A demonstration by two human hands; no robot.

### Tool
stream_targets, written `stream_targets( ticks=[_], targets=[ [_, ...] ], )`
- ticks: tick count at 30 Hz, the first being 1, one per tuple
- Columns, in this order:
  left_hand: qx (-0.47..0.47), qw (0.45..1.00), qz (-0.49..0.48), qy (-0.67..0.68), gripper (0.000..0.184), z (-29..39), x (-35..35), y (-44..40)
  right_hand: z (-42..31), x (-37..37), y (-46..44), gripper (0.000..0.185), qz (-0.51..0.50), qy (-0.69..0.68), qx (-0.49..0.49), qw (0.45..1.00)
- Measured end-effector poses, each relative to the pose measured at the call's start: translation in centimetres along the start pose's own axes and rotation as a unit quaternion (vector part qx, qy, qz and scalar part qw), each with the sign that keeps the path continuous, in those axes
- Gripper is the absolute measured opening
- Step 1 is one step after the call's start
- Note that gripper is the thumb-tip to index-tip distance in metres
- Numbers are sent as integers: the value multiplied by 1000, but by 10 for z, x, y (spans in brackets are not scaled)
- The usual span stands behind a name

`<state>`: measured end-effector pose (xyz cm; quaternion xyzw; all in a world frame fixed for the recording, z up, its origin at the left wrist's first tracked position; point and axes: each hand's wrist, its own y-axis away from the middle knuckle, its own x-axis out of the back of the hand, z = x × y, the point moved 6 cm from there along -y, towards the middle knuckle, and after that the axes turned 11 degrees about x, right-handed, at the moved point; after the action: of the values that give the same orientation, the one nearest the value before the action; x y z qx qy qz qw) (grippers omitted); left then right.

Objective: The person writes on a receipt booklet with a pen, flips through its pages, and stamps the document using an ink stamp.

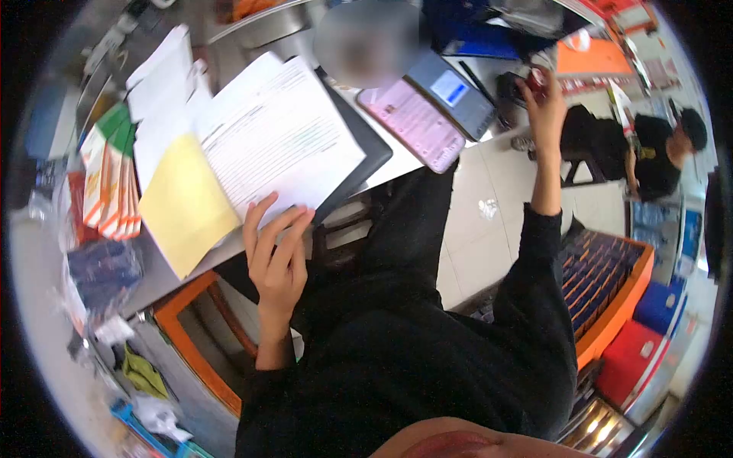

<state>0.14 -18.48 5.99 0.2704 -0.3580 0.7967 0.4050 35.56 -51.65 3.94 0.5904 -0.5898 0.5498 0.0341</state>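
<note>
My left hand rests its fingertips on the lower edge of a white printed sheet, fingers apart. The sheet lies on a black folder, with a yellow sheet to its left. My right hand reaches past the table's right end. Its fingers are closed around a small dark red object, whose kind I cannot make out. Between my hands lie a phone with a pinkish lit screen and a dark device with a blue pop-up. A black pen lies beside them.
Orange-and-white packets and a plastic-wrapped dark bundle lie on the left. An orange-framed chair stands below the table. A seated person in black is at right, above an orange crate and a red box.
</note>
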Motion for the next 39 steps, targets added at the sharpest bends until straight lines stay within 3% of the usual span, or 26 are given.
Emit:
stream_targets(
  ticks=[2,3,5,8,12,16,22,27,30,33,35,36,37,39],
  targets=[
    [-15,999,4,-44,28,-6,4,-3,-13,-1,-1,53,26,6,47,999],
    [-32,997,5,-68,29,-8,6,-4,-52,14,-1,58,95,161,152,971],
    [-70,991,2,-111,32,-9,10,-9,-78,23,7,44,117,142,88,979],
    [-127,979,-36,-158,31,-2,14,-17,-89,-7,18,27,-100,25,32,994],
    [-225,942,-92,-230,45,6,-1,-22,-86,-22,23,15,-124,145,95,977],
    [-275,914,-98,-282,52,10,-19,-14,-69,-33,20,15,-183,129,27,974],
    [-283,888,-122,-340,57,9,-30,-6,-69,-42,0,15,-237,97,52,965],
    [-201,936,-132,-257,64,0,-23,-10,-60,-58,-15,15,-291,126,67,946],
    [-181,938,-141,-258,71,-5,-22,-6,-56,-60,-19,16,-307,129,167,928],
    [-174,937,-186,-241,77,-7,-20,-9,-148,5,-28,14,-189,102,76,974],
    [-181,928,-231,-228,81,-7,-14,-17,-157,35,-8,14,-60,-205,-76,974],
    [-190,921,-253,-228,82,-8,-13,-25,-182,34,5,6,25,-345,-135,928],
    [-201,912,-276,-229,84,-9,-12,-33,-193,22,19,10,47,-451,-166,876],
    [-236,895,-292,-240,86,-10,-16,-47,-246,-33,40,43,-7,-648,-255,717]
  ],
)
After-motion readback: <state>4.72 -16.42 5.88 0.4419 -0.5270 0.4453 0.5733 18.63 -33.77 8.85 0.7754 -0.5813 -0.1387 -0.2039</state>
